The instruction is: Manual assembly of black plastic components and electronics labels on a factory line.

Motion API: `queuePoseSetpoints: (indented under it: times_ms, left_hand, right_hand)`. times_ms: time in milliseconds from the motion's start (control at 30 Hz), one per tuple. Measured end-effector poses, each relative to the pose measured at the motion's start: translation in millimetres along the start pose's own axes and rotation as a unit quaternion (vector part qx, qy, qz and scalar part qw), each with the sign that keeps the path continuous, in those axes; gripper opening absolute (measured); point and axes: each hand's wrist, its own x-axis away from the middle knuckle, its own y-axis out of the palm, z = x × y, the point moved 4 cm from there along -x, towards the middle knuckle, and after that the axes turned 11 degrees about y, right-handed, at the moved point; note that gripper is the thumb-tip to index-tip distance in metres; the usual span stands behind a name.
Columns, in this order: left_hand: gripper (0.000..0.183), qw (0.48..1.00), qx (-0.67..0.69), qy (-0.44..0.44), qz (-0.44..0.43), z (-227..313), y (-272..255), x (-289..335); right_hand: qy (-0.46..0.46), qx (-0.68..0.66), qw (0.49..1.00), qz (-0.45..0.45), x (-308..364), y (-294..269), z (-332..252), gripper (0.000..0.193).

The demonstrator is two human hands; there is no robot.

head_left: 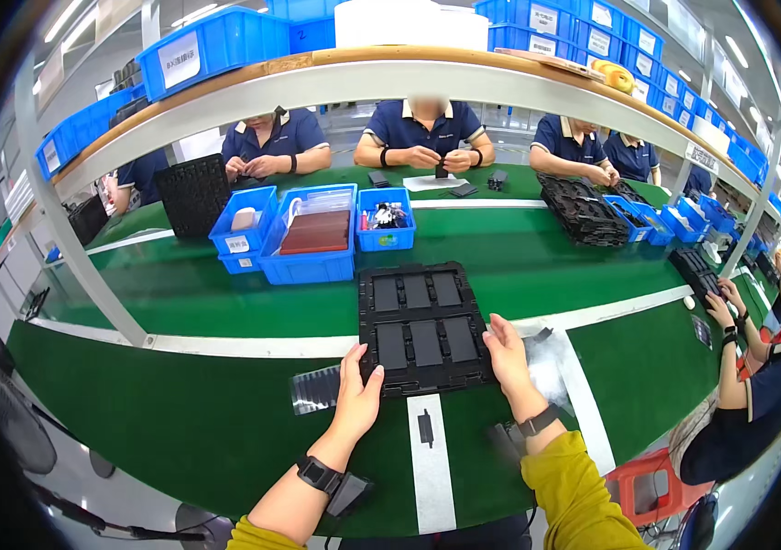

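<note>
A black plastic tray (427, 379) lies in front of me. Flat dark rectangular pieces (425, 342) fill its several compartments, set in two rows. My left hand (358, 392) grips the near left corner, with the thumb up against the front edge. On the opposite side, my right hand (507, 360) holds the right edge with the fingers along it. A strip of clear plastic film (316, 390) sticks out left of my left hand. Just nearer than the tray, a small black part (425, 428) rests on a white strip (432, 495).
Blue bins (308, 268) stand beyond the tray, one with brown sheets and one with small parts. Stacked black trays (583, 213) sit at the far right. A shelf (372, 78) spans overhead. Co-workers (427, 137) work opposite; another person (748, 394) works at right.
</note>
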Motion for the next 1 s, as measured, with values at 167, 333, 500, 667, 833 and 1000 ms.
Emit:
queuePoseSetpoints:
  times_ms: [167, 333, 500, 667, 833, 1000]
  left_hand:
    - [0.05, 0.992, -0.126, 0.028, -0.012, 17.8, -3.3, -2.8]
    - [0.052, 0.992, -0.123, 0.019, -0.003, 11.2, -5.2, 2.1]
    - [0.052, 0.99, -0.133, 0.037, 0.004, 23.5, -6.5, -2.6]
    - [0.052, 0.99, -0.137, 0.012, 0.016, 19.4, -7.6, 0.8]
    - [0.053, 0.984, -0.176, 0.007, 0.02, 22.6, -11.4, 1.9]
    - [0.053, 0.983, -0.179, -0.019, 0.041, 20.2, -18.5, -0.7]
  right_hand:
    - [-0.128, 0.149, 0.98, -0.012, -5.6, 6.7, 4.9, 0.047]
    - [-0.132, 0.158, 0.978, -0.018, -4.6, 7.8, 7.9, 0.046]
    - [-0.123, 0.148, 0.981, -0.032, 0.6, 8.3, -6.9, 0.041]
    - [-0.129, 0.162, 0.978, -0.027, -4.5, 4.0, 1.3, 0.04]
    - [-0.123, 0.155, 0.98, -0.033, -1.3, 6.2, -2.2, 0.039]
    - [-0.132, 0.16, 0.978, -0.025, -3.8, 5.6, 0.4, 0.038]
